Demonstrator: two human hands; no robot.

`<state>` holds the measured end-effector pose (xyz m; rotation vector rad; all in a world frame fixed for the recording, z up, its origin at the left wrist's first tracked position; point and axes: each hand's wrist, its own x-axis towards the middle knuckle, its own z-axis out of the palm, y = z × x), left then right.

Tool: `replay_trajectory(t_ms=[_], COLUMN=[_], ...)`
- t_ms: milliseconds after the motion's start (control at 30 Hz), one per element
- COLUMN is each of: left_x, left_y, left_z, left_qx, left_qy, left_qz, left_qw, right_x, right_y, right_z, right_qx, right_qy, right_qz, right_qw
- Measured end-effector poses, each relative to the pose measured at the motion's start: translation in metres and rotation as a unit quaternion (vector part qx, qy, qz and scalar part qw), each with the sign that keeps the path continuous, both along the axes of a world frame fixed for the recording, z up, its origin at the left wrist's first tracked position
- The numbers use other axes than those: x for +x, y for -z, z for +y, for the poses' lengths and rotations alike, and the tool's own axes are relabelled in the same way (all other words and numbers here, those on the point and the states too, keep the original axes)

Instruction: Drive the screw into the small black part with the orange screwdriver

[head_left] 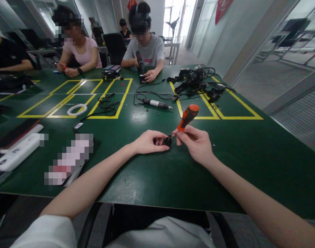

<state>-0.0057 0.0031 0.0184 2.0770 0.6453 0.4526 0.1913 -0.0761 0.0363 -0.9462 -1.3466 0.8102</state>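
Observation:
My left hand is closed around a small black part with a round metal piece on top, low over the green table. Between the fingers of my right hand is a screwdriver with an orange and black handle. Its handle leans up and to the right, and its shaft points down toward the black part. Whether the tip touches the part is too small to tell. Ahead of both hands lies an electric screwdriver, black and silver, with its cable.
A heap of black cables and adapters lies at the back right. Yellow tape marks the green table. A white ring, a power strip and a blurred-out phone-like object lie left. Co-workers sit opposite.

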Motion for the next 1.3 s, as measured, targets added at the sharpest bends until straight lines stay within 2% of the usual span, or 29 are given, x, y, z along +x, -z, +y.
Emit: replay_trajectory(t_ms=[233,367,933,1300], left_x=[-0.0002,-0.0001,0.0001,0.0007], left_y=[-0.0019,-0.0026,-0.0008,0.0004], left_z=[-0.0009,-0.001,-0.0008,-0.0008], left_qx=[0.002,0.002,0.008,0.01], left_qy=[0.003,0.003,0.001,0.002], left_qz=[0.002,0.003,0.003,0.003], left_qw=[1.0,1.0,1.0,1.0], right_x=[-0.0006,-0.0001,0.0001,0.0008], right_y=[0.0054,0.0051,0.002,0.0055], right_z=[-0.0027,-0.0033,-0.0021,0.0006], right_qx=[-0.011,-0.01,-0.002,-0.013], right_qy=[-0.031,-0.037,0.001,-0.039], right_qz=[0.03,0.01,-0.013,0.03], right_qw=[0.999,0.999,1.0,0.999])
